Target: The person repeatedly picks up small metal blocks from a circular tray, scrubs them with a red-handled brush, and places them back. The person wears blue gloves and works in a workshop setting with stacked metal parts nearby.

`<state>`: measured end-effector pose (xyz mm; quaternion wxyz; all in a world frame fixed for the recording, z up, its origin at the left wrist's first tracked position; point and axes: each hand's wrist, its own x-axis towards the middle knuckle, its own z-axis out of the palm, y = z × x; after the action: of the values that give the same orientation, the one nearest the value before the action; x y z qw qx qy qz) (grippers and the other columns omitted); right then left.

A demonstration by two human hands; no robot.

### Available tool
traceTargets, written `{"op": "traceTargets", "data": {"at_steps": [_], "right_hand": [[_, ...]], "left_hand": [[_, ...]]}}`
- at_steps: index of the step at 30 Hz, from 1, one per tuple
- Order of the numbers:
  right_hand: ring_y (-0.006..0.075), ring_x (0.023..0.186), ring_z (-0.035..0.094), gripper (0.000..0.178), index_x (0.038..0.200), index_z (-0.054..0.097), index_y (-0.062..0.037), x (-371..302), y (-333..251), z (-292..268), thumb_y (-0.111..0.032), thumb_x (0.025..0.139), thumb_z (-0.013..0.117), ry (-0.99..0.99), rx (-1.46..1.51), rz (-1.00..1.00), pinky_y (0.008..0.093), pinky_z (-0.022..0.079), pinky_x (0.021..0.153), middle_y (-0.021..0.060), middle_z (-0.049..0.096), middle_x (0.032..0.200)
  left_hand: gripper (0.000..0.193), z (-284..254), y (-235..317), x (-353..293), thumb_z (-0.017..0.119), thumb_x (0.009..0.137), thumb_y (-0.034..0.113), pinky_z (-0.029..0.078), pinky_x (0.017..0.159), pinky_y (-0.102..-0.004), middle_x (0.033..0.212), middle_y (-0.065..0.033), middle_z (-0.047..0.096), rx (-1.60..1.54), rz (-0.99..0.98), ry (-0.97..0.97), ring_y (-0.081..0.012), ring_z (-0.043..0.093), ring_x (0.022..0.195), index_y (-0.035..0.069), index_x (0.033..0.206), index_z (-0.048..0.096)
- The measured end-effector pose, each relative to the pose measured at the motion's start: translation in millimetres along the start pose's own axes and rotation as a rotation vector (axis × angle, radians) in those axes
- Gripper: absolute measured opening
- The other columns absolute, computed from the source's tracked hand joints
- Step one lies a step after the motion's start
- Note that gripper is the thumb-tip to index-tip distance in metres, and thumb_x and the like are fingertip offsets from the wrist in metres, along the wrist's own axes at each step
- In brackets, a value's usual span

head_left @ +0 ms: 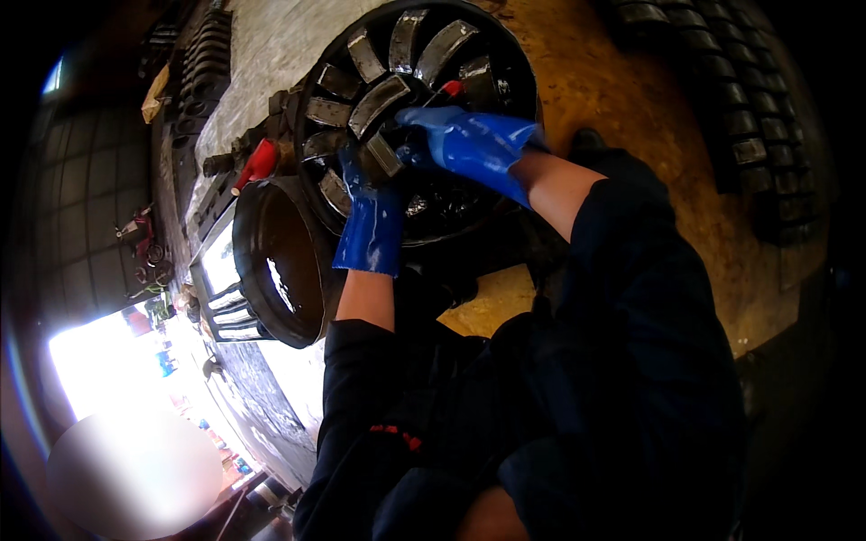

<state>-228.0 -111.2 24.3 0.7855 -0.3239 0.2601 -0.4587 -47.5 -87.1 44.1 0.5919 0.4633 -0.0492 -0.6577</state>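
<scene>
A round black basin (528,68) holds several curved, oily metal blocks (446,50) set around its inside and middle. My left hand (365,203), in a blue rubber glove, reaches in at the near left. Its fingers close on one dark curved metal block (386,155). My right hand (465,144), in a matching glove, is just right of that block, fingers bent towards it. Whatever the right fingers hold is lost in the dark. Beyond the right hand a small red piece (453,88) shows among the blocks.
A second round tub (242,261) with dark liquid stands left of the basin, beside a red-handled tool (259,165). Rows of dark curved blocks (722,81) lie at the right, others (203,68) at the far left. Brown, stained floor (622,81) runs along the right.
</scene>
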Motion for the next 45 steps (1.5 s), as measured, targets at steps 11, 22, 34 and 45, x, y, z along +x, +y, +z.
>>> {"op": "traceTargets", "data": {"at_steps": [11,22,34,45], "right_hand": [[0.0188,0.099,0.073,0.023,0.122,0.074,-0.0058,14.8,-25.3,26.1,-0.02,0.105,0.068,0.07,0.479,0.241,0.0309,0.062,0.085,0.0114,0.076,0.104],[0.02,0.092,0.072,0.035,0.113,0.074,-0.0016,2.8,-39.6,22.5,-0.032,0.094,0.078,0.137,-0.136,0.036,0.0342,0.057,0.089,0.0109,0.076,0.1],[0.0207,0.087,0.074,0.045,0.111,0.078,-0.0032,29.9,-64.9,-20.0,-0.044,0.096,0.07,0.418,-0.627,0.202,0.0367,0.057,0.084,0.0111,0.079,0.094],[0.0169,0.092,0.071,0.033,0.119,0.075,-0.0081,26.6,-118.8,-71.8,-0.035,0.1,0.072,0.681,-0.81,-0.17,0.0353,0.058,0.088,0.0086,0.076,0.1]], "left_hand": [[0.057,-43.8,28.0,18.3,0.061,0.102,0.051,0.05,0.111,-0.0466,0.138,-0.0108,0.067,0.013,0.133,-0.32,-0.0317,0.062,0.126,0.011,0.142,0.062],[0.076,-0.6,25.2,-22.6,0.042,0.103,0.067,0.031,0.122,-0.0617,0.158,-0.0148,0.052,-0.052,-0.076,-0.208,-0.0377,0.047,0.143,0.008,0.149,0.053],[0.04,-60.5,48.2,-6.8,0.062,0.107,0.029,0.055,0.093,-0.0412,0.131,-0.0093,0.065,0.302,0.141,-0.184,-0.0265,0.066,0.111,0.011,0.141,0.056],[0.095,-88.1,3.7,-38.5,0.086,0.09,0.032,0.045,0.117,-0.0411,0.153,-0.0275,0.054,1.164,0.259,0.003,-0.034,0.055,0.141,-0.007,0.16,0.034]]}}
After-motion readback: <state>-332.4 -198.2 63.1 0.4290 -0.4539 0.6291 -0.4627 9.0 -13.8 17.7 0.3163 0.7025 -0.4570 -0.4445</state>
